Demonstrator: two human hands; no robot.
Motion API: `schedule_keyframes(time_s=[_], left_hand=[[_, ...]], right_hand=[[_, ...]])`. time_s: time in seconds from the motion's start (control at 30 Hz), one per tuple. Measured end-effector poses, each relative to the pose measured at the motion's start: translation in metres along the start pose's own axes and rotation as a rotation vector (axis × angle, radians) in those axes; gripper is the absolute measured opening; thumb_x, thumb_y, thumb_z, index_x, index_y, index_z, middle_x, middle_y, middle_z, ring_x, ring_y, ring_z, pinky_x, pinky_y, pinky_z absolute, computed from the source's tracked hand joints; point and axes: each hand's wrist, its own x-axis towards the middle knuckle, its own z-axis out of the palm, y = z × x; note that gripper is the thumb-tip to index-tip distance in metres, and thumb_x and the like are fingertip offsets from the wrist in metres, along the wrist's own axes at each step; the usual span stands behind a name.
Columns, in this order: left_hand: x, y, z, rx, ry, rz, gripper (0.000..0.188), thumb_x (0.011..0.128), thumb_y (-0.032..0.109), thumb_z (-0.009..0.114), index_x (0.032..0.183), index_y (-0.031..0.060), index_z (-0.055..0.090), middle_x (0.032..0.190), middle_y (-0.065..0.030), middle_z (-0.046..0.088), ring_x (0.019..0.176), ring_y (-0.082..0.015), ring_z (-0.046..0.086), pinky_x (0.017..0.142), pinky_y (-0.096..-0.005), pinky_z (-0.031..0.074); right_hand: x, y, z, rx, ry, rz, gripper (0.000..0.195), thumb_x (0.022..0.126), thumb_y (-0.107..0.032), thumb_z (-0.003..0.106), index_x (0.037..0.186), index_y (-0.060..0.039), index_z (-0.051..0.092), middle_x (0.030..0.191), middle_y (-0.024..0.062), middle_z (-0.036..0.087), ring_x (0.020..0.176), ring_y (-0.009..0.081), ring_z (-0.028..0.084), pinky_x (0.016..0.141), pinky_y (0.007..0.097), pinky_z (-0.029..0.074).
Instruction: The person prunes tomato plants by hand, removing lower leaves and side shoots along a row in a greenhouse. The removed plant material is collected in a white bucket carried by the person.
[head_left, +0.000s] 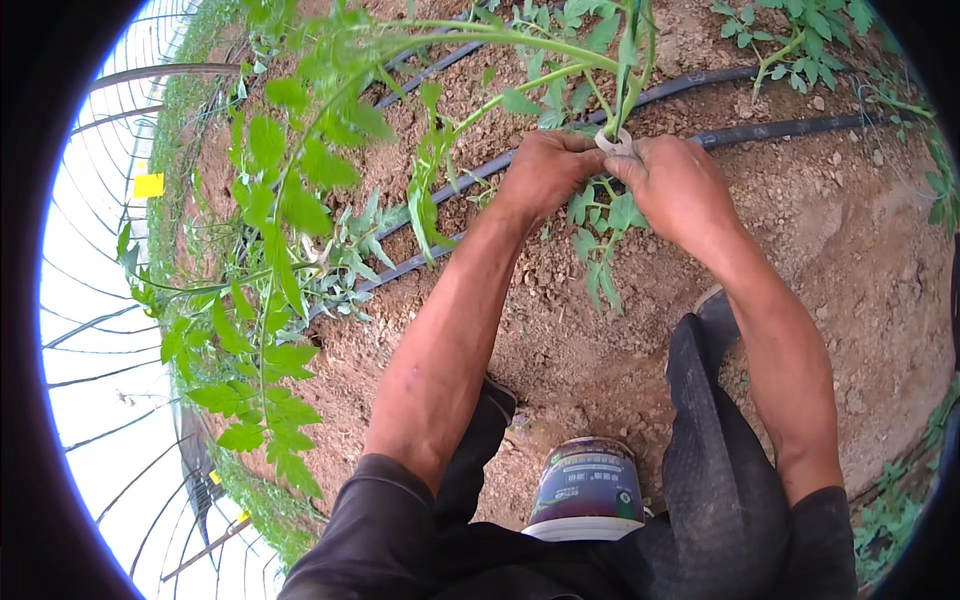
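Both hands meet at the lower stem of a tomato plant (628, 94), at the upper middle of the view. A pale, whitish ring-shaped plastic clip (615, 142) sits around the stem and a thin green string. My left hand (553, 166) pinches the clip's left side between thumb and fingers. My right hand (670, 180) grips its right side, thumb against the clip. The fingertips behind the clip are partly hidden. Small tomato leaves (607, 240) hang below the hands, and long leafy branches reach to the left.
Black drip irrigation hoses (772, 129) run across the brown soil (585, 352) behind the hands. A printed plastic bucket (586, 487) stands between the legs. More tomato plants (814, 37) grow at the upper right. A yellow card (148, 185) hangs near the greenhouse frame at left.
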Motion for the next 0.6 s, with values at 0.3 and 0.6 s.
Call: schedule_keyframes(time_s=[0.3, 0.6], left_hand=[[-0.005, -0.010, 0.002, 0.128, 0.078, 0.205, 0.023, 0.088, 0.009, 0.079, 0.109, 0.0006, 0.082, 0.111, -0.0106, 0.074, 0.099, -0.0178, 0.066, 0.091, -0.0338, 0.052], [-0.011, -0.026, 0.015, 0.073, 0.103, 0.300, 0.023, 0.089, 0.004, 0.075, 0.111, 0.0039, 0.081, 0.114, -0.0059, 0.070, 0.108, -0.0186, 0.060, 0.096, -0.0347, 0.050]], right_hand=[[-0.003, -0.012, -0.009, -0.003, -0.124, 0.084, 0.044, 0.097, -0.036, 0.074, 0.089, 0.0075, 0.074, 0.090, 0.0275, 0.074, 0.087, 0.0458, 0.073, 0.077, 0.0560, 0.055], [-0.013, -0.029, -0.004, -0.006, -0.001, -0.035, 0.036, 0.096, -0.028, 0.073, 0.090, 0.0070, 0.075, 0.083, 0.0302, 0.070, 0.084, 0.0506, 0.069, 0.077, 0.0570, 0.054]])
